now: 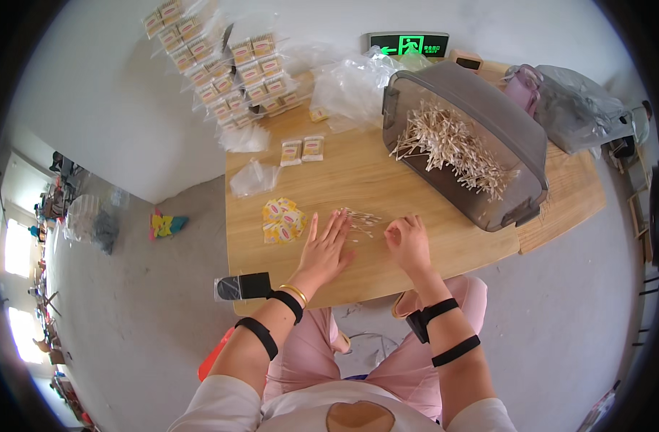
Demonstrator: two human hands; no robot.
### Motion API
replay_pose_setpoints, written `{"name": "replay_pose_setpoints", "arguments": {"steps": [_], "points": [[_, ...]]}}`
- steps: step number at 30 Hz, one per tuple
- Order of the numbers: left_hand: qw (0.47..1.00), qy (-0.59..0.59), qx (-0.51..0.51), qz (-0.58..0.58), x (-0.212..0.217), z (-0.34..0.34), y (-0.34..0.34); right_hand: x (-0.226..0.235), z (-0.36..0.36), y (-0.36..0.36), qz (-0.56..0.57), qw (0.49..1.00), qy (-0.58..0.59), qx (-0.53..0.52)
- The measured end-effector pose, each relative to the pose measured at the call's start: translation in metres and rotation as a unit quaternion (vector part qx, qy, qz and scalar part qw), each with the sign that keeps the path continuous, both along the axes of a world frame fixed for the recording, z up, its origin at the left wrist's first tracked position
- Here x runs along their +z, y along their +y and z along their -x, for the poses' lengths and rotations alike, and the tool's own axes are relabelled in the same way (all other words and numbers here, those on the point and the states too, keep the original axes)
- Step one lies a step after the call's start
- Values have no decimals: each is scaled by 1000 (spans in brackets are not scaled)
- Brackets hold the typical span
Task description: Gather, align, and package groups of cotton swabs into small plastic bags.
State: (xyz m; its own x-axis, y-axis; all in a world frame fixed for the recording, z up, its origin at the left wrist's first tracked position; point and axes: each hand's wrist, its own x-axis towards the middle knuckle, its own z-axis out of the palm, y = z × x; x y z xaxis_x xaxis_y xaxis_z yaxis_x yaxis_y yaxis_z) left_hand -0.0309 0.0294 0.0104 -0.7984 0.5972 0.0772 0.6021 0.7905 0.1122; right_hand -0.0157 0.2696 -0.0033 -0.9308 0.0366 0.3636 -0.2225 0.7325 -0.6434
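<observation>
My left hand (326, 248) lies flat on the wooden table, its fingers stretched out and the fingertips touching the near end of a small loose group of cotton swabs (362, 217). Just right of those swabs, my right hand (409, 243) is closed, with thumb and fingers curled together. Whatever it may hold is hidden. A pile of yellow and white paper cards (283, 221) lies left of my left hand. Beyond my right hand, a grey translucent plastic bin (445, 198) is tipped toward me, with a large heap of cotton swabs (455, 147) inside.
Two filled swab packs (302, 150) lie behind the cards, near empty clear bags (254, 178). Bagged packs (207, 68) stand in rows at the far left. Clear plastic bags (347, 86) lie behind. A black strap-like item (244, 286) overhangs the table's left edge.
</observation>
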Motion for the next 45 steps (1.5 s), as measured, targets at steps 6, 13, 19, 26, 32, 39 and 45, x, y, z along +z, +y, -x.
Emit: {"name": "replay_pose_setpoints", "arguments": {"steps": [6, 13, 19, 26, 32, 39, 45], "points": [[1000, 1, -11, 25, -10, 19, 15, -4, 23, 13, -7, 998, 0, -61], [1000, -27, 0, -15, -19, -7, 21, -13, 59, -25, -66, 998, 13, 12], [1000, 8, 17, 6, -6, -17, 7, -3, 37, -42, 162, 986, -27, 28], [998, -43, -8, -55, -10, 8, 19, -5, 17, -62, 284, 957, 51, -25], [996, -56, -16, -69, -17, 0, 13, -4, 30, -85, 330, 940, 0, -84], [993, -57, -24, -103, -15, -3, 9, -8, 47, -88, 389, 921, -11, -19], [997, -47, 12, -59, -15, -5, 9, -12, 23, -68, 311, 949, -35, 49]]}}
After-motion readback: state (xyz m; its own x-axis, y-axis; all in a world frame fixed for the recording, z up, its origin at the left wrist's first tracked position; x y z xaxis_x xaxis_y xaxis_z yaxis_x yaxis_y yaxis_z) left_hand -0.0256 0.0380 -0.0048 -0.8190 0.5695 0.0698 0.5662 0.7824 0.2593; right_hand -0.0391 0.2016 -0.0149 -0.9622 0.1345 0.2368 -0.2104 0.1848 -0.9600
